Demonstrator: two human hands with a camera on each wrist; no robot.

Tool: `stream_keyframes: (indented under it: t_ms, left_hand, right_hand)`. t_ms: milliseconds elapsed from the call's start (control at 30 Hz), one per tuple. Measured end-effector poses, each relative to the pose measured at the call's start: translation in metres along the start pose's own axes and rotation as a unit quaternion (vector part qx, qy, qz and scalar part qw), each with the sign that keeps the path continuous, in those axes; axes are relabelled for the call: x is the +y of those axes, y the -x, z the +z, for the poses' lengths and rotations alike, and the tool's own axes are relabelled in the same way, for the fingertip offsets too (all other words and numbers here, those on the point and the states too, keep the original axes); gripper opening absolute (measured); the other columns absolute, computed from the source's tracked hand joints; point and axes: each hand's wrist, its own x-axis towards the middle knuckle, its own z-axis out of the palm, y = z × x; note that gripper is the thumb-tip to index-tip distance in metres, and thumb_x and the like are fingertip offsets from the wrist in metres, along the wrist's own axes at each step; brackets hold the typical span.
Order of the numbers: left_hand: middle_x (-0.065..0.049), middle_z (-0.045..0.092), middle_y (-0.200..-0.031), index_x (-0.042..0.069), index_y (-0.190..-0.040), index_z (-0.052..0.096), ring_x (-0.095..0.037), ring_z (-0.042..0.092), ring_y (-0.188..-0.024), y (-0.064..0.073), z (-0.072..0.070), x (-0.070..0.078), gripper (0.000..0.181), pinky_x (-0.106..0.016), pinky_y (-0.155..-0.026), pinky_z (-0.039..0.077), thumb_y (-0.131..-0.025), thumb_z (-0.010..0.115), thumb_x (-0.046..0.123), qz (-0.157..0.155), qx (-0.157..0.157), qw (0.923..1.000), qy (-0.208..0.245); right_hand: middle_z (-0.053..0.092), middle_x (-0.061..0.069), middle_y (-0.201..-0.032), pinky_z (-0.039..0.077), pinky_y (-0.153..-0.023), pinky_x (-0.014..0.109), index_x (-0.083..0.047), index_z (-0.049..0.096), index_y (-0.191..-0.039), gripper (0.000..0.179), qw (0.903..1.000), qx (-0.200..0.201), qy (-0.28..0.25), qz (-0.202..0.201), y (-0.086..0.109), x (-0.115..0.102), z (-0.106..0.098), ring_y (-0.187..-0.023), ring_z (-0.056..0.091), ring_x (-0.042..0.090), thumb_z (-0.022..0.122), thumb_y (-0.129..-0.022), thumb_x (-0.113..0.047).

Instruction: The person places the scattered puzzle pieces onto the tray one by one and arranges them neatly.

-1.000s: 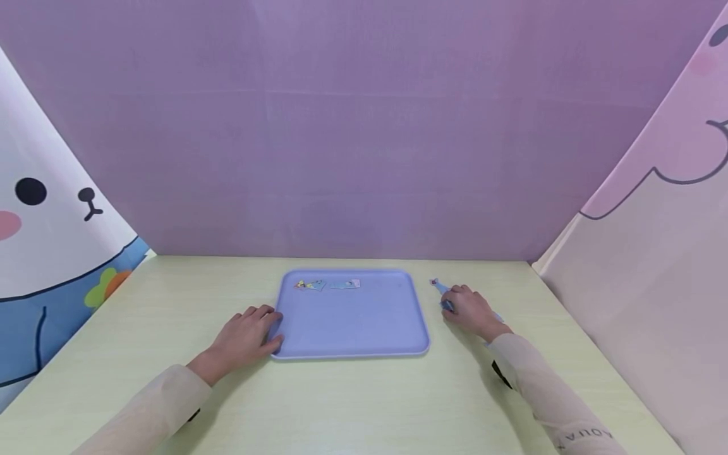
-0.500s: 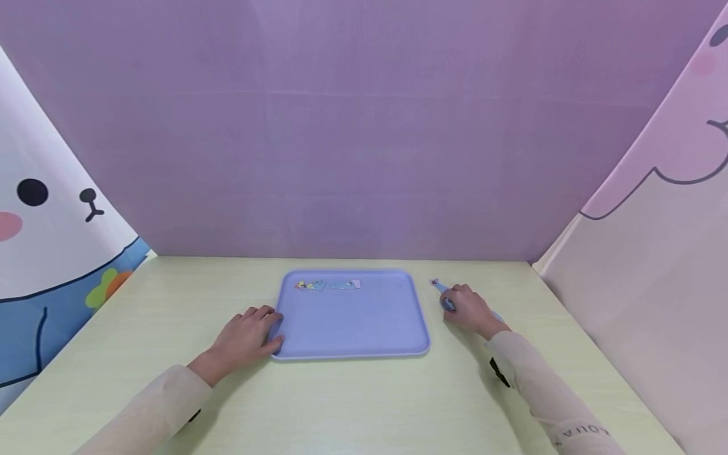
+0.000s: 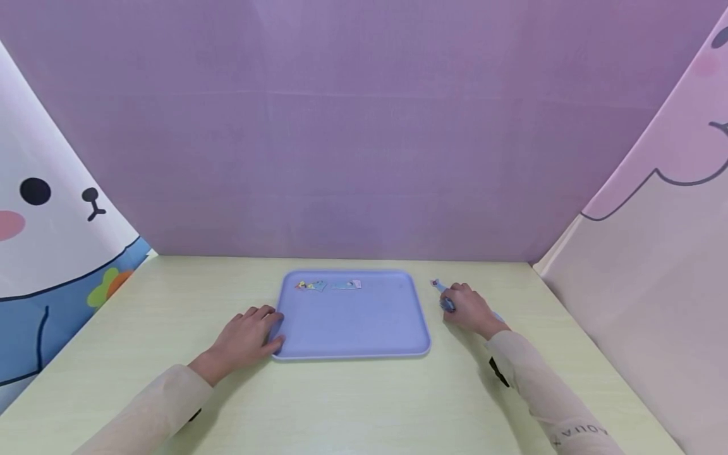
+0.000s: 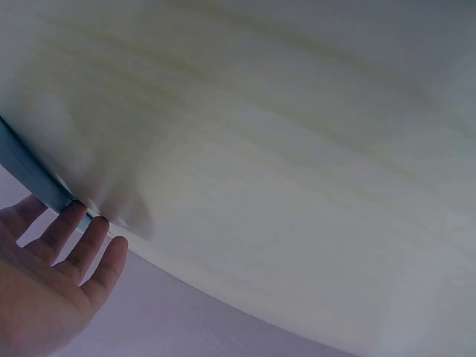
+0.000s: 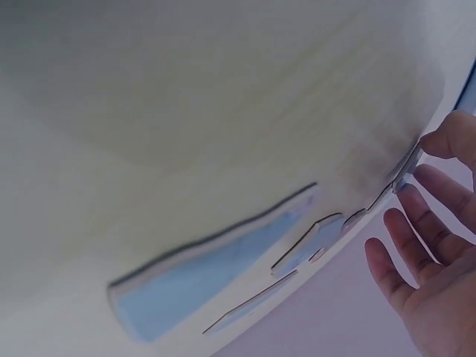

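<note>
My left hand [image 3: 243, 339] rests at the left rim of a lavender-blue tray [image 3: 352, 328], its fingers loosely spread against the edge. Two flat printed puzzle pieces lie near the tray's far rim: a yellow and blue piece [image 3: 311, 285] and a pale blue piece [image 3: 345, 285]. Right of the tray, my right hand [image 3: 469, 309] pinches a small blue puzzle piece [image 3: 448, 305] between thumb and index finger, low over the table. From the right wrist, a large light blue piece [image 5: 208, 268] and a smaller angular piece [image 5: 306, 244] lie nearby; the hand partly hides these pieces from the head view.
Another narrow piece [image 3: 436, 284] pokes out beyond the right fingers. The pale wooden table [image 3: 341, 404] meets a purple cloth wall [image 3: 364, 158] at the back. Printed cartoon cloths flank both sides, a bear-like figure [image 3: 62, 246] on the left.
My right fingers have shifted slightly, and the small blue piece has turned a little between them. The left hand, the tray and the pieces on it stay put.
</note>
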Motion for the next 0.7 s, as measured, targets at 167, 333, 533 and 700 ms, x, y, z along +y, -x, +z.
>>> stream_keyframes:
  t_ms: [167, 333, 533, 700]
  left_hand:
    - [-0.011, 0.059, -0.112, 0.007, -0.111, 0.062, -0.030, 0.057, -0.098, 0.000, -0.001, 0.000, 0.044, -0.046, -0.073, 0.050, -0.081, 0.063, 0.039, 0.001, 0.000, 1.0000, -0.001]
    - [-0.011, 0.059, -0.112, 0.007, -0.111, 0.062, -0.030, 0.056, -0.098, 0.000, -0.001, 0.000, 0.044, -0.047, -0.073, 0.050, -0.081, 0.063, 0.039, 0.000, -0.002, 1.0000, -0.001]
    - [-0.011, 0.058, -0.113, 0.007, -0.112, 0.061, -0.030, 0.056, -0.100, 0.000, -0.001, 0.001, 0.045, -0.047, -0.074, 0.049, -0.081, 0.062, 0.040, -0.004, -0.008, 1.0000, -0.003]
    - [-0.011, 0.058, -0.113, 0.007, -0.112, 0.061, -0.030, 0.056, -0.099, 0.000, -0.002, 0.002, 0.045, -0.047, -0.074, 0.049, -0.081, 0.063, 0.039, -0.004, -0.007, 1.0000, -0.001]
  right_hand:
    - [0.059, 0.010, -0.094, 0.048, -0.068, 0.041, -0.004, 0.066, -0.097, 0.028, 1.0000, -0.001, 0.006, -0.005, -0.003, -0.002, -0.001, -0.086, 0.052, 0.027, 0.070, -0.070, -0.012]
    - [0.060, 0.011, -0.095, 0.048, -0.067, 0.041, -0.004, 0.066, -0.096, 0.028, 0.9997, 0.006, 0.014, -0.020, -0.008, -0.006, -0.002, -0.086, 0.053, 0.027, 0.070, -0.070, -0.013]
    - [0.061, 0.013, -0.101, 0.049, -0.067, 0.039, -0.005, 0.067, -0.096, 0.026, 0.9992, 0.011, 0.008, -0.037, -0.016, -0.014, -0.004, -0.088, 0.054, 0.028, 0.068, -0.071, -0.013]
    - [0.061, 0.010, -0.098, 0.048, -0.066, 0.036, -0.006, 0.068, -0.097, 0.026, 0.9989, 0.006, -0.006, -0.046, -0.024, -0.021, -0.005, -0.087, 0.053, 0.025, 0.069, -0.071, -0.013]
